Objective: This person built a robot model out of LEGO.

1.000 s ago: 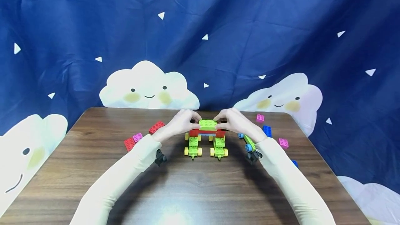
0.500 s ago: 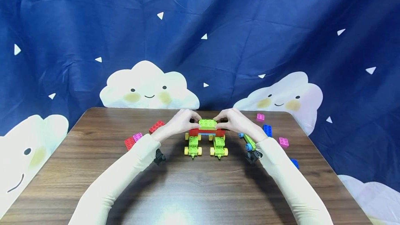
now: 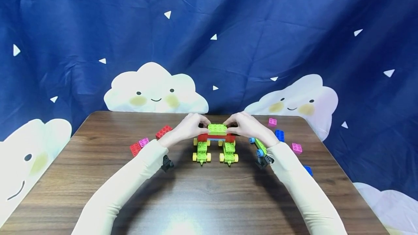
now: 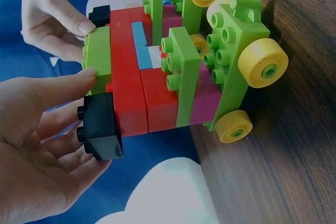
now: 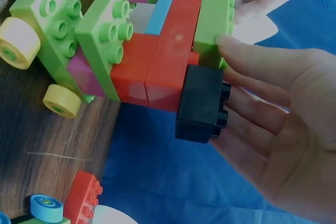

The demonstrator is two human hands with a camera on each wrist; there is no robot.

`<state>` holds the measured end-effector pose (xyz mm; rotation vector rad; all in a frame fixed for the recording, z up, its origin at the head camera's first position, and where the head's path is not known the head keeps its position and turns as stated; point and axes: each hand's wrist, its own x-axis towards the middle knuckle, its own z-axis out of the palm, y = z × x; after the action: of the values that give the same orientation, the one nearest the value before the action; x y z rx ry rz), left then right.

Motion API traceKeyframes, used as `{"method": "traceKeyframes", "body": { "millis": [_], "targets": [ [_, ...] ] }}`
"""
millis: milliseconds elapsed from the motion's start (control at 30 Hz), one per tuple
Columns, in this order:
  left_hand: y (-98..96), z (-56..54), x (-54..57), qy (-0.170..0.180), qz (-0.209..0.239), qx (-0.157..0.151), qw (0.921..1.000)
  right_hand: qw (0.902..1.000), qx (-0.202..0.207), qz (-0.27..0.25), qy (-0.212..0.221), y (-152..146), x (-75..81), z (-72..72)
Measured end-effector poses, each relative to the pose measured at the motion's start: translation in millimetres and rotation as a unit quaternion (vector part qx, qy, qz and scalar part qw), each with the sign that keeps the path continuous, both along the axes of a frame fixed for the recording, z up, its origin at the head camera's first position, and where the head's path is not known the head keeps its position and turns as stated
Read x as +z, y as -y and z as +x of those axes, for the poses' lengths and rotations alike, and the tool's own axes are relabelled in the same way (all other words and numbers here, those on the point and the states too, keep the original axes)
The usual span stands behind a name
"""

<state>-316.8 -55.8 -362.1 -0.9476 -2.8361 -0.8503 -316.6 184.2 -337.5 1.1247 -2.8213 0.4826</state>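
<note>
A structure of toy building bricks stands on two green wheeled bases [image 3: 201, 153] with yellow wheels. Across its top lies a light green brick [image 3: 217, 129], pinched at one end by my left hand [image 3: 191, 127] and at the other by my right hand [image 3: 245, 127]. Beneath it run a long red brick [image 4: 128, 72] and a thin light-blue piece [image 4: 140, 44]. Beside the green brick is a black brick [image 4: 102, 125] near the left fingers; another black brick [image 5: 199, 104] sits by the right fingers. Both thumbs press the green brick's near side; some fingertips are hidden behind the bricks.
Left on the wooden table [image 3: 209, 198] lie red bricks [image 3: 164, 132] and a pink brick [image 3: 143, 143]. On the right are a green wheeled base [image 3: 260, 148] with blue wheels, pink bricks [image 3: 296, 148] and blue bricks [image 3: 279, 135]. A blue curtain [image 3: 209, 28] hangs behind the table.
</note>
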Motion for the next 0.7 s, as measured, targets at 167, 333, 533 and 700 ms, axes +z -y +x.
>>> {"method": "traceKeyframes", "body": {
  "millis": [167,333,533,700],
  "targets": [
    [1.0,-0.7,-0.1,-0.003,0.000,-0.002,1.0000,0.9998,-0.020,0.004,0.006,0.7,0.1,1.3],
    [1.9,0.6,0.8,-0.001,0.001,-0.002,1.0000,0.9997,-0.024,-0.003,0.008,0.4,0.4,2.6],
    [2.4,1.9,-0.1,0.002,0.004,-0.004,1.0000,0.9995,-0.025,-0.014,0.015,-0.6,-2.2,3.1],
    [1.8,2.5,-1.6,-0.008,0.004,-0.008,0.9999,0.9993,-0.026,-0.019,0.019,-1.4,-3.3,3.3]
  ]
}}
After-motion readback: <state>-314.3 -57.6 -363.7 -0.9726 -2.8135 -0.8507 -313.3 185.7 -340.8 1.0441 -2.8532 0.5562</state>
